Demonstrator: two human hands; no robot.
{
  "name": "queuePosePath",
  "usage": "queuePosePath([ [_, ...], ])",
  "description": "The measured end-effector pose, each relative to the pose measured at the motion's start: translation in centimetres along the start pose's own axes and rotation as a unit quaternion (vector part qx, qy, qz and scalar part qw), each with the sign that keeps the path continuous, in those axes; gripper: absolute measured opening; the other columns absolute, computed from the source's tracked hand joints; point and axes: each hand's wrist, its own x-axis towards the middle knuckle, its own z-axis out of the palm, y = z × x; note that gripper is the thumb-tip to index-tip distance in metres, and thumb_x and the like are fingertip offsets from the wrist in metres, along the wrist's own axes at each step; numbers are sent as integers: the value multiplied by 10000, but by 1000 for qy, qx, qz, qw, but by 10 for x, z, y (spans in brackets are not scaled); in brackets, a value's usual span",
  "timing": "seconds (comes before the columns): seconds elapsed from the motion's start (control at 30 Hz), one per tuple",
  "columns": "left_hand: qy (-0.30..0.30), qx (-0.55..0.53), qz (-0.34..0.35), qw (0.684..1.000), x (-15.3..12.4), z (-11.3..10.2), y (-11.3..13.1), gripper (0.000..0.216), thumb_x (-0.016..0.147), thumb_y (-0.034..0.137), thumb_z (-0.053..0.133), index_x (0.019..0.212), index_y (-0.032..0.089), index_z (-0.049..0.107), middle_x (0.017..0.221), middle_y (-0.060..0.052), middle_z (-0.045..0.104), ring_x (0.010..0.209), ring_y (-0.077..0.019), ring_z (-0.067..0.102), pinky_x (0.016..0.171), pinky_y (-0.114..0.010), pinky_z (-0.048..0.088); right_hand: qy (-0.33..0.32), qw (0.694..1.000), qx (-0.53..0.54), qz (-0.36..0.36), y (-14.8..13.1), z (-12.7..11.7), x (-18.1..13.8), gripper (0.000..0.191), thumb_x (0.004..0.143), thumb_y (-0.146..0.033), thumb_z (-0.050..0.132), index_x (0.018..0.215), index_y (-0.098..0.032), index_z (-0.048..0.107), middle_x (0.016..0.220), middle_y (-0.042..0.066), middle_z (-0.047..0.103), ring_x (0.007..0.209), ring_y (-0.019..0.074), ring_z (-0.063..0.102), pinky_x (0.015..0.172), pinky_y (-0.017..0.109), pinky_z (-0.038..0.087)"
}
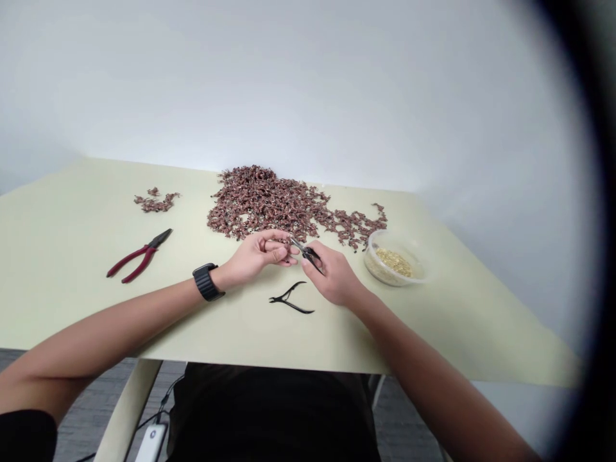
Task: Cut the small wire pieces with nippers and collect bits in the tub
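My right hand (331, 273) is closed round the dark handles of a small pair of pliers (299, 246), whose metal jaws point left toward my other hand. My left hand (262, 255) has its thumb and fingertips pinched at the tips of those jaws. Something small is held there, possibly one of the reddish-brown pieces, but I cannot make it out. Just beyond both hands spreads a large heap of small reddish-brown pieces (264, 200) with dark and shiny bits. Black cuticle nippers (290, 299) lie with handles spread on the table, just below my hands.
Red-handled pliers (140, 255) lie at the left, below a small cluster of brown pieces (156, 201). To the right stands a clear round plastic tub (375, 268) with small gold-coloured bits. A wall rises behind the pale yellow table (212, 343).
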Motion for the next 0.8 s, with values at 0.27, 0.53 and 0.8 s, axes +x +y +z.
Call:
queuePosePath([
  [0.27, -8, -33, -11, 999, 0, -3, -5, 529, 846, 341, 799, 1270, 130, 562, 1195, -193, 727, 947, -226, 765, 931, -367, 596, -16, 1000, 10, -16, -2, -4, 0, 240, 1008, -401, 491, 1061, -179, 565, 824, 16, 552, 714, 141, 466, 679, 265, 338],
  [0.53, 1, -29, -15, 999, 1, -3, -4, 524, 824, 327, 820, 1247, 124, 585, 1154, -173, 738, 916, -215, 767, 886, -334, 609, -28, 999, -6, -22, -2, -4, 0, 245, 1003, -396, 492, 1084, -185, 585, 810, 18, 542, 698, 146, 447, 667, 265, 325],
  [0.8, -5, -26, -11, 1000, 1, -4, -4, 533, 817, 350, 823, 1244, 128, 594, 1151, -165, 741, 921, -211, 765, 882, -335, 610, -26, 999, -12, -20, -1, -3, 0, 254, 1010, -405, 480, 1082, -187, 588, 802, 19, 531, 696, 149, 444, 667, 268, 326],
])
